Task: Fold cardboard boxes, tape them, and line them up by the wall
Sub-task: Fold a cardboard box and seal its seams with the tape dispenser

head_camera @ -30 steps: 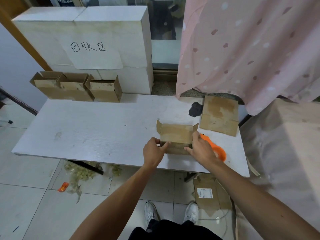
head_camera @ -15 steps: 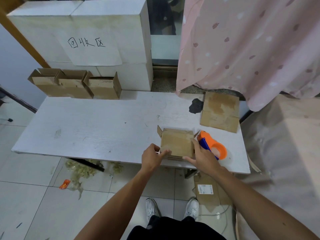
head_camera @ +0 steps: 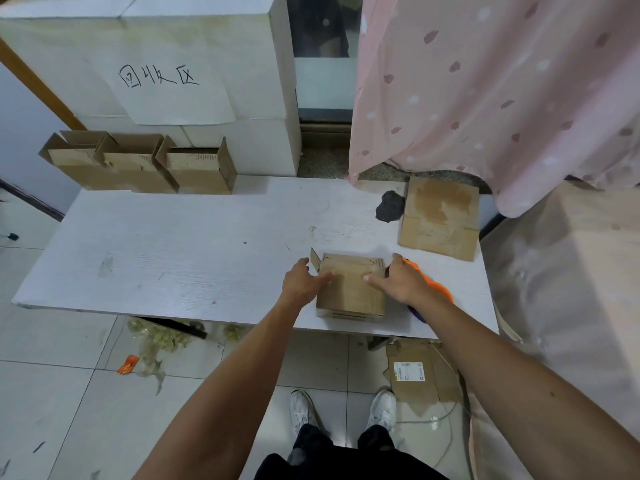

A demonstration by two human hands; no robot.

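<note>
The right hand point(head_camera: 401, 282) and its wrist cover most of the orange tape dispenser point(head_camera: 439, 289), so only its rounded outer side and a dark blue bit under the forearm show, and the left hand point(head_camera: 301, 282) hides part of the left edge of the box point(head_camera: 349, 292) top. On the floor, the bench point(head_camera: 173, 254) edge covers the far end of a flattened cardboard sheet point(head_camera: 436, 382), whose white label point(head_camera: 408, 370) is too small to read. The pink curtain point(head_camera: 485, 98) runs off the top and right edges
</note>
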